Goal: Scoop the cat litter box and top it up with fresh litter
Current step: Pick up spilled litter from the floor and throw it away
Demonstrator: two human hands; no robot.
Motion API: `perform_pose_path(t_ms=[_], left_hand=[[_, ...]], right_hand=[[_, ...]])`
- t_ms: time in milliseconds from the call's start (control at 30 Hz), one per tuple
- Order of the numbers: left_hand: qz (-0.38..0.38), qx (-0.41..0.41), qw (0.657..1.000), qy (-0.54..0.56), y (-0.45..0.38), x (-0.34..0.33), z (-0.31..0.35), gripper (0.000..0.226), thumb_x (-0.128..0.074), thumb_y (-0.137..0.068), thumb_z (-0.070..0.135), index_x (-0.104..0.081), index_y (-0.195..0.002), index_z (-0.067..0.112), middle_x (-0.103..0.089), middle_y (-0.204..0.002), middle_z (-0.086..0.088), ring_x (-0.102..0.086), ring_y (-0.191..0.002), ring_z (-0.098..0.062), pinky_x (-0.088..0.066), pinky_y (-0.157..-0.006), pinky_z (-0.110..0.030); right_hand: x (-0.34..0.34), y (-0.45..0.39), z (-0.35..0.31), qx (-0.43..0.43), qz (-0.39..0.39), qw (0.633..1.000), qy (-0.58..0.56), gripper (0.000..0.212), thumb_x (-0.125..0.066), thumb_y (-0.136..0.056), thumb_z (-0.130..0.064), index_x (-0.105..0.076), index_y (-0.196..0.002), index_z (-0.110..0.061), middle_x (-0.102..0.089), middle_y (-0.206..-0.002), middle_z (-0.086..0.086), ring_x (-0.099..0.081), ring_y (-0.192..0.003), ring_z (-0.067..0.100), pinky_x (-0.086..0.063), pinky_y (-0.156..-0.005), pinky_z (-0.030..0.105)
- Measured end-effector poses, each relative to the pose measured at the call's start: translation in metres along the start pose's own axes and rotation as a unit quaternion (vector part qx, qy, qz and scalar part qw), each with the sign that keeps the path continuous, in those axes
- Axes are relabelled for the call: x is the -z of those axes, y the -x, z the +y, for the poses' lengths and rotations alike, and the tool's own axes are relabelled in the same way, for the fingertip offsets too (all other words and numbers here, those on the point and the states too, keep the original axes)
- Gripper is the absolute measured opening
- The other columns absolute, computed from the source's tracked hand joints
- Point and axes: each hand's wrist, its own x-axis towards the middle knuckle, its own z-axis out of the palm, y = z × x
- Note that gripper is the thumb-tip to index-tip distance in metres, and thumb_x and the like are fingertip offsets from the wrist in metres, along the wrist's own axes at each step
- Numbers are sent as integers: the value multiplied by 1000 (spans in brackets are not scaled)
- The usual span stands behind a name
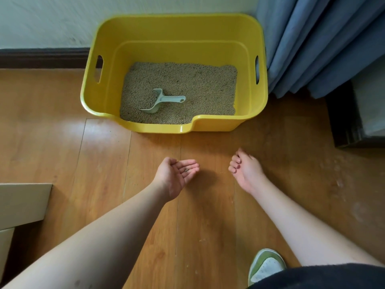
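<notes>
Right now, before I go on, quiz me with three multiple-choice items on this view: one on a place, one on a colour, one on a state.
1. Where does the scoop lie?
A. on the floor beside the box
B. on the litter inside the box
C. in the right hand

2. What colour is the litter box?
A. yellow
B. blue
C. grey

3. How is the left hand held?
A. gripping the scoop
B. flat on the floor
C. palm up and cupped, with a few grains in it

Answers:
1 B, the scoop rests on the litter near the box's front left.
2 A, the walls and rim are yellow.
3 C, the palm faces up with small grains on the fingers; the right hand has its fingers curled beside it.
</notes>
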Motion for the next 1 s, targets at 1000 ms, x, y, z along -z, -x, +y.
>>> perform_pose_path(t_ms=[1000], left_hand=[[0,-27,999,43,20,-15,-10,54,-22,-100,24,-63,-105,-11,-69,-107,-28,-72,-93,-32,-57,-87,-34]], right_hand=[[-3,43,2,-81,-86,991,-70,35,-38,-102,-33,-59,-101,-5,-65,-93,12,-64,-91,22,-50,-82,31]])
